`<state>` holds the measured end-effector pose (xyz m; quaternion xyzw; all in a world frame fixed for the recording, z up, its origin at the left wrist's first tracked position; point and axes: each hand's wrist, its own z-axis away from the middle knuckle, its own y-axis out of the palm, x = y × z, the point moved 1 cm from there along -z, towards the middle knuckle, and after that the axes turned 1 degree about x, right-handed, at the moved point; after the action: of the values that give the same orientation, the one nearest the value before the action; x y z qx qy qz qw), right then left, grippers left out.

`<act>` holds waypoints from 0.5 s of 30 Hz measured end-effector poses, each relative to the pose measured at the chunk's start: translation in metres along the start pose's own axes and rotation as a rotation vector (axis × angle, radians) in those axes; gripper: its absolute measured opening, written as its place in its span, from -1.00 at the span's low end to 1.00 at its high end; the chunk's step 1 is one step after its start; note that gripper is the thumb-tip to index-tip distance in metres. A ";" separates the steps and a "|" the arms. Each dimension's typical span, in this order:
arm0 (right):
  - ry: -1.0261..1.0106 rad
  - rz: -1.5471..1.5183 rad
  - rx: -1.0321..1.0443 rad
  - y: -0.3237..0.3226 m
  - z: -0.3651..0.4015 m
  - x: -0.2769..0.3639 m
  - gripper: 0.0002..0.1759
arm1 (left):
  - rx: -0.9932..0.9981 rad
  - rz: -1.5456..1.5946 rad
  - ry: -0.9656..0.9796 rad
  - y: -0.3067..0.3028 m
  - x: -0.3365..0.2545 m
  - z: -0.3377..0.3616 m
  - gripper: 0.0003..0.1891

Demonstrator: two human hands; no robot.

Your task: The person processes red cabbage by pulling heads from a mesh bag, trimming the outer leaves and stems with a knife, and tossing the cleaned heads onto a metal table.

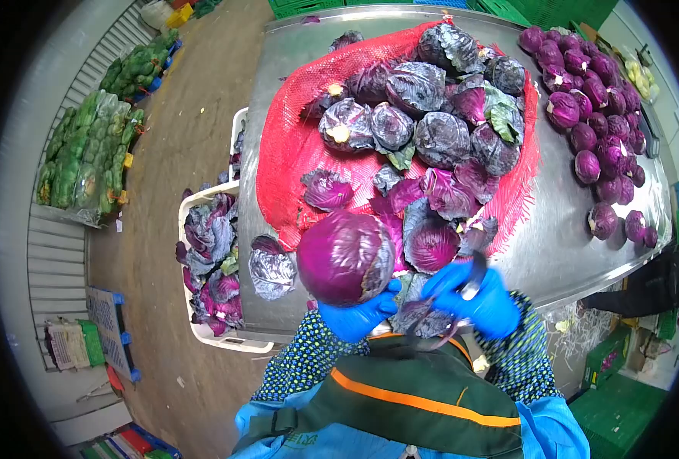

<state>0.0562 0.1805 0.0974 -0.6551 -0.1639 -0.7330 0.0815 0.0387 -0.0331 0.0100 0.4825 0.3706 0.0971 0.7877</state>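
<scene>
My left hand (355, 315), in a blue glove, grips a red cabbage (341, 258) from below, with its shiny purple side up. My right hand (473, 300), also gloved, is closed on a knife (479, 269); its dark handle end and a bit of metal show, while the rest is blurred or hidden. Loose purple outer leaves (431, 246) lie just beyond both hands. Farther off, several untrimmed red cabbages (441, 139) with dull outer leaves rest on a red mesh sack (290, 164). A single dull leaf (271, 271) lies left of the held cabbage.
Smooth purple cabbages (611, 145) are grouped on the right of the metal table (538, 268). A white crate (194, 325) with leaves stands by the table's left edge. Green net sacks (87, 157) sit along the left wall. Green crates (622, 413) stand at lower right.
</scene>
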 end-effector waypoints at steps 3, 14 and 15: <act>0.070 -0.190 -0.764 -0.028 -0.014 -0.008 -0.64 | 0.171 0.888 -0.134 0.008 -0.008 0.000 -0.52; 0.253 -0.200 -0.178 0.009 0.004 -0.027 -0.46 | -0.160 -0.221 0.199 0.009 -0.039 0.011 0.13; 0.299 -0.249 -0.221 0.006 0.006 -0.013 -0.50 | -0.118 -0.347 0.207 0.025 -0.045 0.016 0.11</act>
<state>0.0658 0.1762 0.0859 -0.5190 -0.1483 -0.8398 -0.0588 0.0231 -0.0541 0.0573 0.3522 0.5208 0.0307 0.7771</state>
